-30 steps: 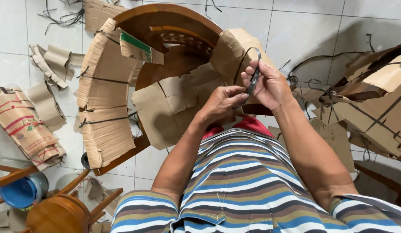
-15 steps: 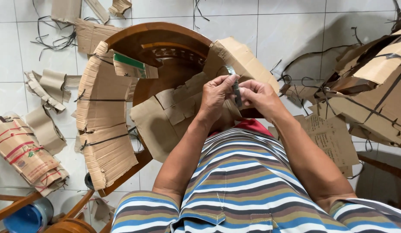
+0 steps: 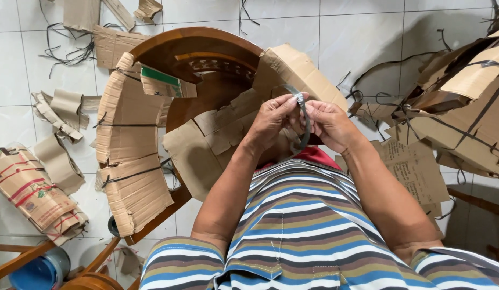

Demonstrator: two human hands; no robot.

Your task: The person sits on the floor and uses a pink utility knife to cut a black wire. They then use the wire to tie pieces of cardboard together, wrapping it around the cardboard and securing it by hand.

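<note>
Both hands meet at chest height, left hand [image 3: 272, 121] and right hand [image 3: 327, 122] pinching a dark packing strap [image 3: 304, 121] between their fingertips. Its length curves downward between them, equally near both. Just beyond lies the cardboard-wrapped wooden chair [image 3: 195, 51].

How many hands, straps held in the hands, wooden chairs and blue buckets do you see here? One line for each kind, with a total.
Hands: 2, left hand and right hand
Grey strap in the hands: 1
Wooden chair wrapped in cardboard: 1
Blue bucket: 1
Total: 5
</note>
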